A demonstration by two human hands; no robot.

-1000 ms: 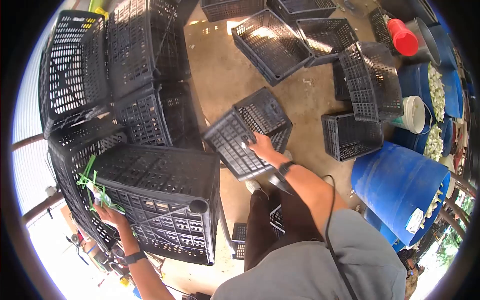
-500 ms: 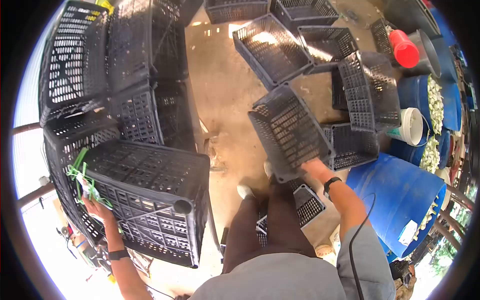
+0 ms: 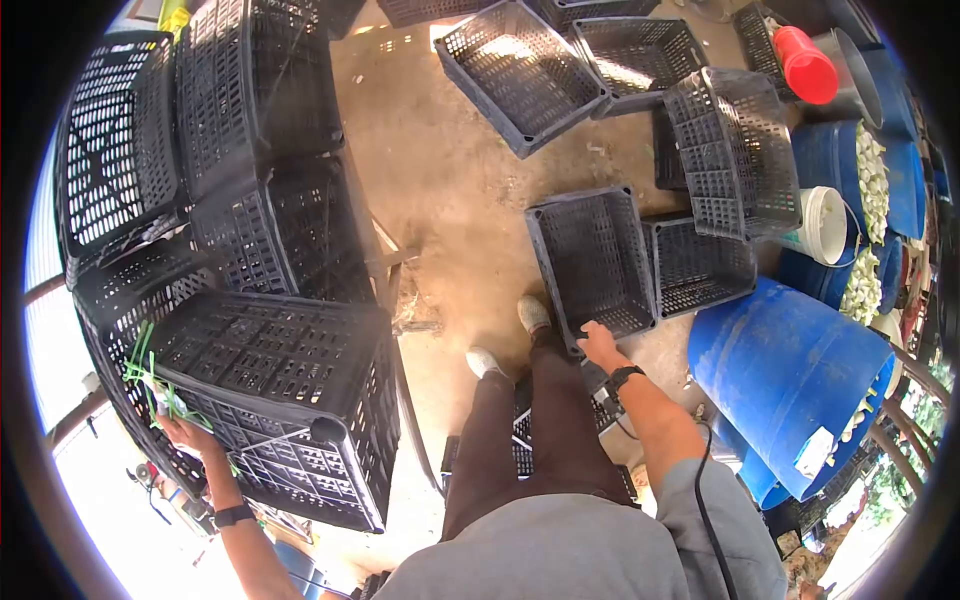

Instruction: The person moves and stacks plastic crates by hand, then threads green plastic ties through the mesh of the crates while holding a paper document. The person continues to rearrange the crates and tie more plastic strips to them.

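The left hand (image 3: 182, 432) is clenched round green plastic ties (image 3: 148, 368) at the corner of a big black slatted plastic crate (image 3: 280, 370) on the stack. The right hand (image 3: 597, 342) grasps the near rim of a smaller black perforated crate (image 3: 592, 255), which looks settled upright on the concrete floor (image 3: 450, 180), so letting go should need only opened fingers. The white label (image 3: 812, 455) on the blue plastic drum (image 3: 780, 370) is too small to read.

An open-air farm packing yard: stacked black plastic crates (image 3: 270, 360), blue barrels (image 3: 790, 370) and a bare concrete floor (image 3: 450, 170).
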